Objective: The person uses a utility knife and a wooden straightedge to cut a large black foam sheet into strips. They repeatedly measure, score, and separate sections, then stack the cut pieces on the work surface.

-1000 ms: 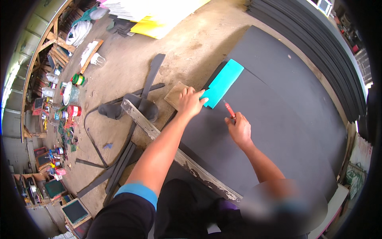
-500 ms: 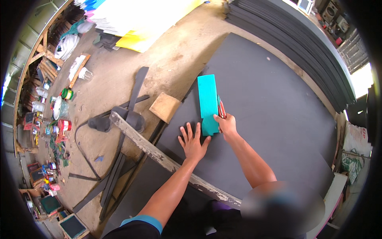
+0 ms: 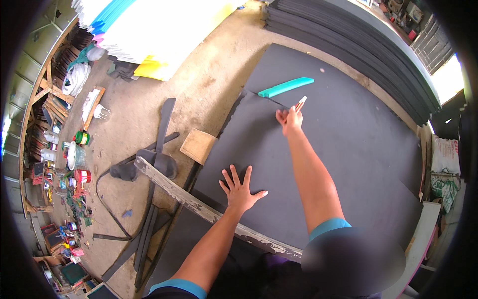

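My left hand (image 3: 241, 189) lies flat with fingers spread on a large dark grey foam sheet (image 3: 348, 149), near its lower left part. Farther up the sheet, my right hand (image 3: 290, 117) grips a small red and white cutter (image 3: 300, 103), whose tip touches the sheet at the end of a thin cut line running in from the left edge. A long teal straightedge (image 3: 285, 87) rests on the sheet just above that cut, apart from both hands.
A weathered wooden plank (image 3: 199, 209) crosses the sheet's near edge. A square wooden block (image 3: 198, 145), dark foam strips (image 3: 162, 134) and a black hose lie on the concrete floor to the left. Stacked dark sheets (image 3: 358, 45) rise behind; white and yellow boards (image 3: 154, 30) at top left.
The teal straightedge has gone from under my right hand to lying farther up the sheet. My right hand has reached forward with the cutter. My left hand has slid back, staying flat.
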